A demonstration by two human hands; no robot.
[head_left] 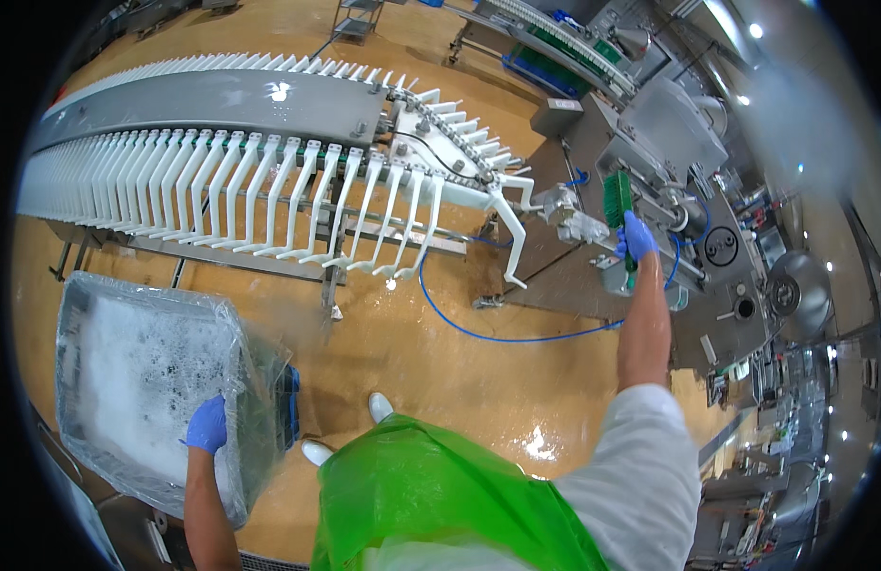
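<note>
1. Green brush (616, 195) is filling my right hand (636, 236), fingers wrapping its handle, beside a steel machine (545, 268) at right.
2. My left hand (207, 425), well apart, is reaching over the near right side of a plastic-lined tub (260, 404); whether it is gripping anything, I cannot tell.
3. White foam (127, 357) is covering the tub's contents.
4. A white-pronged conveyor (212, 100) is stretching across the far left.
</note>
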